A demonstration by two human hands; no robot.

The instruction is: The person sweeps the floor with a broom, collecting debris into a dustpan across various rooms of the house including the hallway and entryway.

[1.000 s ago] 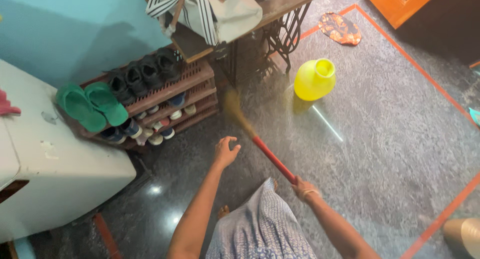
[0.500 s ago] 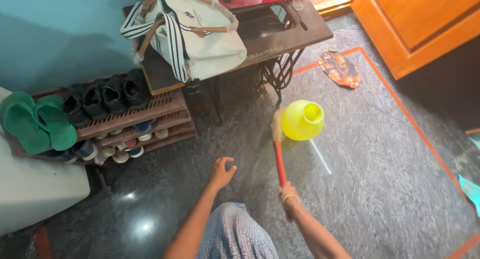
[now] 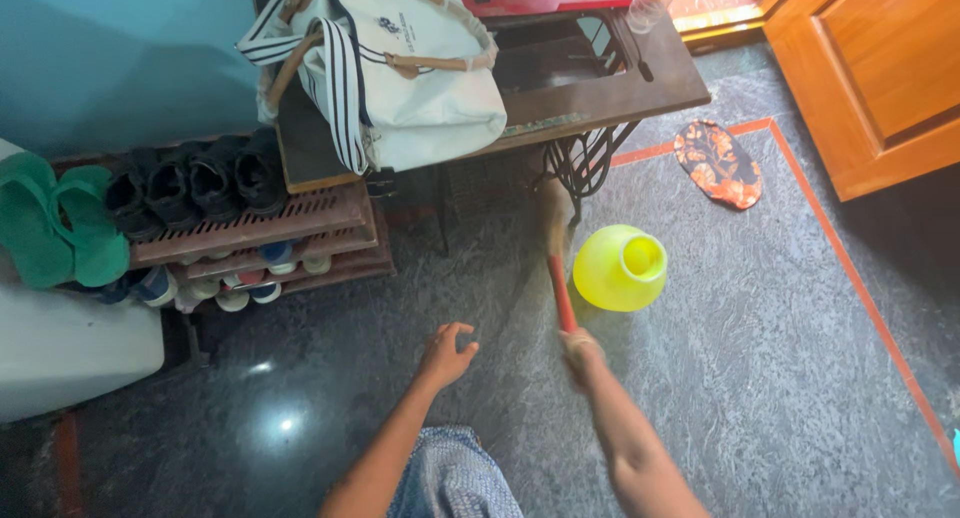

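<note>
One grey speckled stone floor [image 3: 760,348], teal wall [image 3: 110,58]

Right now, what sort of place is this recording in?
Most likely a home's entry or utility corner: a slatted shoe rack filled with footwear, a treadle sewing table carrying a striped canvas bag, and polished stone floor that the right hand sweeps with a broom.

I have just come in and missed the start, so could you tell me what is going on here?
A person is sweeping a grey stone floor. Their right hand grips the red handle of a broom, whose bristles reach under the sewing table, beside a yellow pot. The left hand hangs free, fingers loosely curled, holding nothing. A shoe rack stands to the left, and a striped white bag rests on the table.
</note>
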